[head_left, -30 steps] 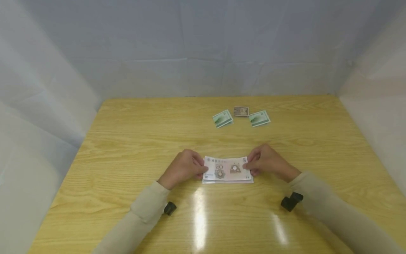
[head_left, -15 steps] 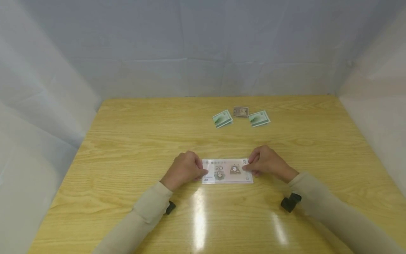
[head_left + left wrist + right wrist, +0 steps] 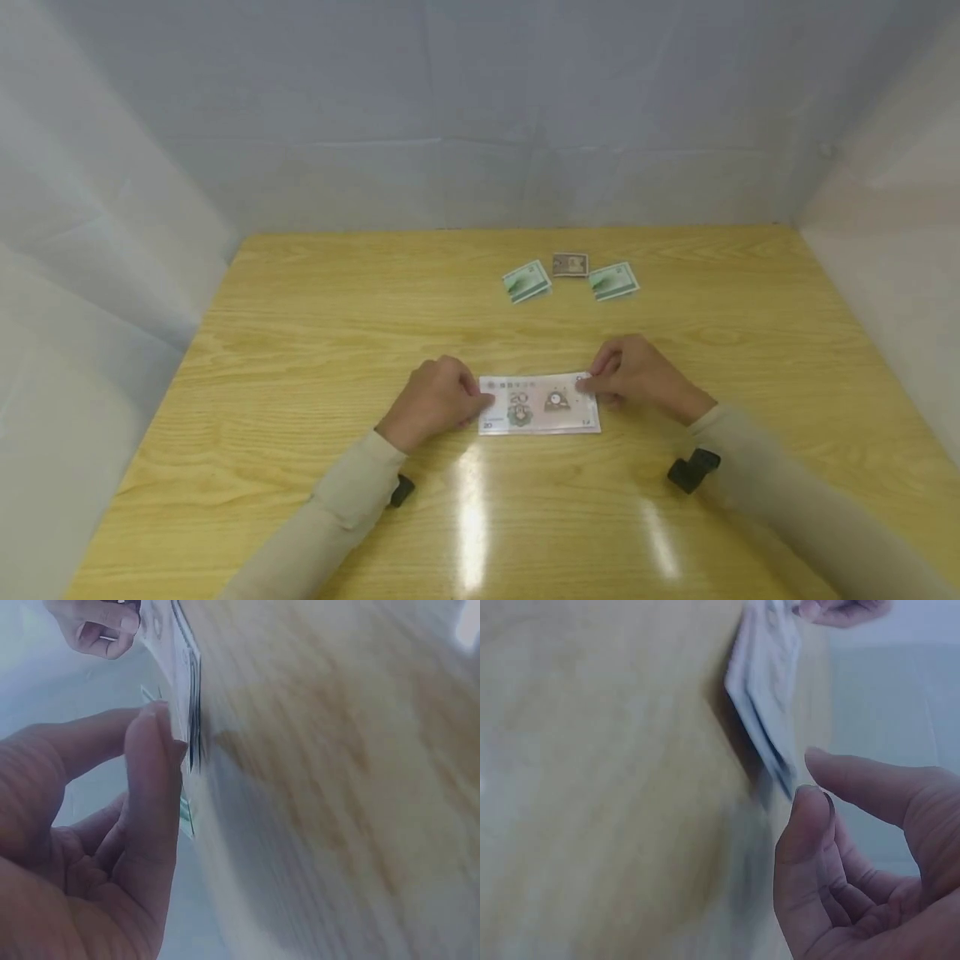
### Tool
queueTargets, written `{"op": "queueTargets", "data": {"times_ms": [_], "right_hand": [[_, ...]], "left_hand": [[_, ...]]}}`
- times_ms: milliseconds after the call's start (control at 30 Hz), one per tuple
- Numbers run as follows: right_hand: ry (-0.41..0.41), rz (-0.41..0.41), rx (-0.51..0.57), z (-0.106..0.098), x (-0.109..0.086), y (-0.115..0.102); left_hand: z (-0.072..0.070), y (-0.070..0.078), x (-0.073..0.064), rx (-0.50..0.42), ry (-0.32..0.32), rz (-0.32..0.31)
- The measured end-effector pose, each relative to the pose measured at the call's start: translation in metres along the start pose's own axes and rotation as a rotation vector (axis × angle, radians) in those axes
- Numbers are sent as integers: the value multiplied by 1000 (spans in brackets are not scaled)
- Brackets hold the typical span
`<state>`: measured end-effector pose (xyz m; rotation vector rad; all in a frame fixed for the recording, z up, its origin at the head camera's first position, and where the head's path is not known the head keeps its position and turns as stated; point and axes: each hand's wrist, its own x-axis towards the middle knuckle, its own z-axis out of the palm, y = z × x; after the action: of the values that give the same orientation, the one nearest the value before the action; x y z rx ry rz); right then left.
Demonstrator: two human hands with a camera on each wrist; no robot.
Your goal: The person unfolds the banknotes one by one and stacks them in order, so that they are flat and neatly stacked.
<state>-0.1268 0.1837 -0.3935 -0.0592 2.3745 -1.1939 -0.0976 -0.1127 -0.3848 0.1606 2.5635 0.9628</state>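
Note:
A small stack of pale pinkish 20 banknotes (image 3: 536, 408) lies flat and crosswise before me, its layered edges showing in the left wrist view. My left hand (image 3: 435, 402) pinches the stack's left end between thumb and finger. At the upper right corner, my right hand (image 3: 637, 379) holds the notes with curled fingers, the thumb lying over the printed face. In the right wrist view, the near ends of the banknotes (image 3: 761, 697) are slightly spread, and the thumb and forefinger tips stand a little apart beside the corner. That view is blurred.
Two folded green banknotes, one left (image 3: 527, 281) and one right (image 3: 614, 281), lie farther back on the wooden table (image 3: 337, 317). Between them sits a small folded brown banknote (image 3: 571, 265). White sheeting (image 3: 480, 183) closes off the back and both sides.
The upper notes have come down onto the bottom one, so their edges now nearly line up. My right hand has shifted slightly up and right at the corner; the left has hardly moved.

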Motion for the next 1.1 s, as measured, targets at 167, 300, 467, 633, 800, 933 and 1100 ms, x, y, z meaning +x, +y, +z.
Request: {"op": "queueTargets", "data": {"times_ms": [167,300,467,633,800,933,1100], "right_hand": [[69,-56,-32,-25,10,-5],[145,-68,-62,-44,23,-6],[208,-35,-26,-69,40,2],[262,-22,35,-88,58,13],[300,-19,61,-97,75,20],[303,11,38,-99,82,21],[315,31,57,-97,90,20]], "left_hand": [[-5,-1,0,-64,39,-3],[-9,-3,2,-154,49,19],[-13,-5,3,-334,18,18],[-15,-5,2,-429,-10,3],[-16,-4,1,-447,-26,-7],[-15,-2,1,-449,-32,-13],[-15,0,-1,-456,-38,-15]]}}
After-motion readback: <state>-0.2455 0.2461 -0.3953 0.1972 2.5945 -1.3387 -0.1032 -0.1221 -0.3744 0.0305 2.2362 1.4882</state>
